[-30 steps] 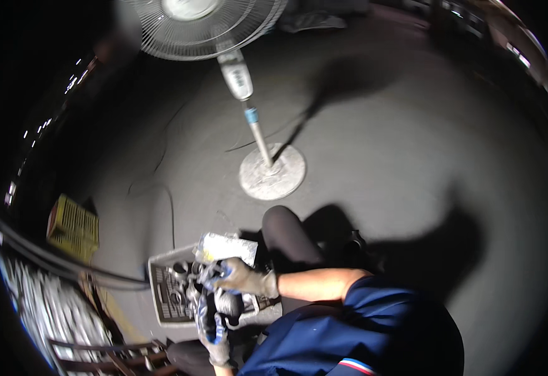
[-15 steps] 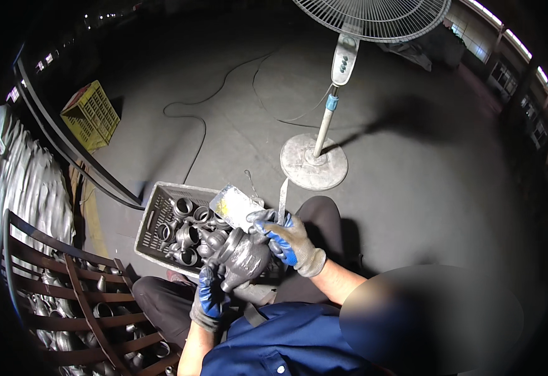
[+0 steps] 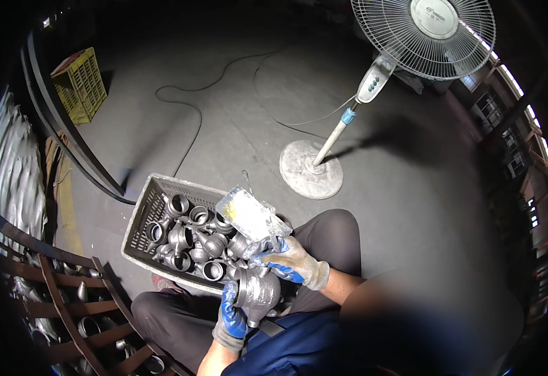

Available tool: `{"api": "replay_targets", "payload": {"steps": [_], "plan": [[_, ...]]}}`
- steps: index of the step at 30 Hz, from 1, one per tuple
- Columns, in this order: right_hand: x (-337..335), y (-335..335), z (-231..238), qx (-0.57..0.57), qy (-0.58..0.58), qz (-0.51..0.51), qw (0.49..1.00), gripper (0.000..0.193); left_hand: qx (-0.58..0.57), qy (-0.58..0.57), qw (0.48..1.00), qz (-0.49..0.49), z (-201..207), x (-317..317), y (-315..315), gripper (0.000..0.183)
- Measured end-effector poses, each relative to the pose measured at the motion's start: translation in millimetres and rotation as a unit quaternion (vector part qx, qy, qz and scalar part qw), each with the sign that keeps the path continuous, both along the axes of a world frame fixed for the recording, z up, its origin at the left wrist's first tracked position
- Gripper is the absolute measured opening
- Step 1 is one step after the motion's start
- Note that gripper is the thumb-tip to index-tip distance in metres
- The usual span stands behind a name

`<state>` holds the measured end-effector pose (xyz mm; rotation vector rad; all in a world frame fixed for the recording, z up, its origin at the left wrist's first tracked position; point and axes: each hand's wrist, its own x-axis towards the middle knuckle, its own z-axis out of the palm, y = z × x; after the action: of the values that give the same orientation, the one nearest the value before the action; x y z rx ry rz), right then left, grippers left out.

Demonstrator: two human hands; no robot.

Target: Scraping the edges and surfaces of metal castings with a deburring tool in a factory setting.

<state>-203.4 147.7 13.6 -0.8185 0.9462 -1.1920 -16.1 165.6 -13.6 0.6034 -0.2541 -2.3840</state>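
Fan (image 3: 374,81) stands at one o'clock from the casting (image 3: 262,293), yellow crate (image 3: 81,86) out at eleven, rack (image 3: 54,294) at nine! The grey crate (image 3: 141,230) sits between ten and eleven, loaded with fittings (image 3: 210,244), a pale packet (image 3: 245,210) blocking its far right corner. Since half a second ago, the casting has dropped toward the lap, and more of the fan shows. It's dark, shiny and bulbous, with a ringed collar at nine, between both hands: left hand (image 3: 231,318) clasping that side, right hand (image 3: 289,260) curled above, its pinch unclear.
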Motion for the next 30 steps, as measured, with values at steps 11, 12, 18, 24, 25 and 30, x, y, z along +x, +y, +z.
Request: {"api": "replay_targets", "payload": {"steps": [11, 12, 18, 24, 25, 30], "plan": [[31.5, -30.3, -2.6, 0.095, 0.044, -0.048, 0.993, 0.027, 0.076, 0.046, 0.983, 0.158, -4.0, 16.3, -13.3, 0.046], [30.7, -31.3, -1.8, 0.090, 0.039, -0.052, 0.994, 0.027, 0.063, 0.005, 0.980, 0.187, -7.3, 15.1, -16.2, 0.047], [25.3, -16.7, 4.4, 0.072, 0.102, -0.099, 0.987, 0.023, 0.103, 0.145, 0.963, 0.201, -29.6, 24.7, -22.8, 0.050], [43.3, -1.4, 29.5, 0.050, 0.036, -0.025, 0.998, 0.035, 0.198, 0.327, 0.906, 0.180, -48.6, 30.0, -21.4, 0.057], [48.0, -0.2, 35.1, 0.032, 0.049, -0.005, 0.998, 0.036, 0.182, 0.441, 0.868, 0.139, -49.6, 29.2, -21.6, 0.057], [62.6, 13.1, 56.0, 0.052, 0.021, -0.001, 0.998, 0.039, 0.153, 0.379, 0.903, 0.130, -48.1, 23.8, -25.5, 0.052]]}}
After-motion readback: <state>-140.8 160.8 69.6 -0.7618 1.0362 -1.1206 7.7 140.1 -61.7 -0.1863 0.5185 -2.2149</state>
